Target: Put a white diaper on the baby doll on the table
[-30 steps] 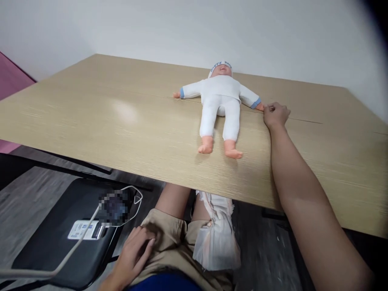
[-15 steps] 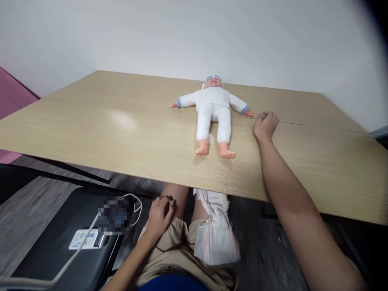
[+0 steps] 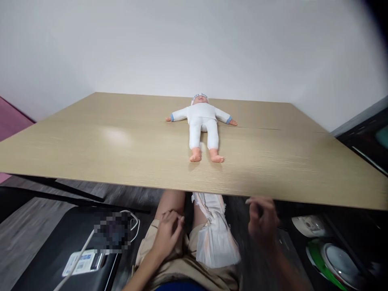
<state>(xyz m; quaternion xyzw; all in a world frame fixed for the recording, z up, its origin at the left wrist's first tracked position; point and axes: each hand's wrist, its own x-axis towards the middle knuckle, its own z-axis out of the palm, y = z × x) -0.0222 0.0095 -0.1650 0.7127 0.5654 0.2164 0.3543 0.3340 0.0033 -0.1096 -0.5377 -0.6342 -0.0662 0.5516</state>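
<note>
A baby doll (image 3: 203, 121) in white clothes with blue cuffs lies on its back on the wooden table (image 3: 121, 161), arms spread, bare feet toward me. Across my right thigh is an unfolded white diaper (image 3: 216, 234), its far end reaching the table's front edge. My left hand (image 3: 169, 230) rests on my left thigh, fingers loosely bent and thumb apart, with nothing in it. To the right of the diaper, by the table's front edge, my right hand (image 3: 263, 220) hangs in the air. It is blurred, its fingers bent with a gap to the thumb, and I see nothing in it.
On the left is a black chair seat (image 3: 51, 242) with a white card (image 3: 80, 262), a pixelated object (image 3: 112, 232) and a white cable (image 3: 74, 262). Low on the right sit a green-and-white round object (image 3: 333, 258) and a white item (image 3: 311, 225). A wall stands behind the table.
My right hand has come off the tabletop beside the doll and moved down toward me, past the table's front edge. The view has shifted right. Doll, diaper and left hand stay in place.
</note>
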